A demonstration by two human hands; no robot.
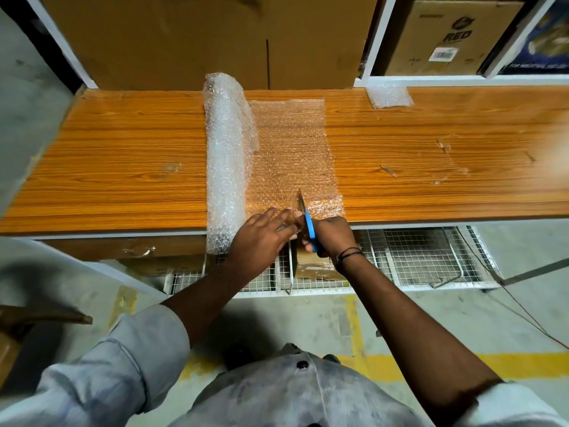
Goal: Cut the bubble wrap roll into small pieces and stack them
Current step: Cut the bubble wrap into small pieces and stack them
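A bubble wrap roll (226,161) lies across the wooden table (123,167), its near end hanging over the front edge. An unrolled sheet (292,149) spreads flat to the right of it. My right hand (331,235) grips blue-handled scissors (308,221), whose blades point away from me into the sheet's near edge. My left hand (261,235) lies flat with straight fingers on the sheet's near edge, just left of the blades. A small cut piece of bubble wrap (388,95) rests at the back right of the table.
Large cardboard boxes (200,38) stand along the table's back edge, with white shelving (374,41) and more boxes to the right. Under the table sit a drawer (138,249), wire racks (415,257) and a small carton (314,266). Yellow tape marks the floor.
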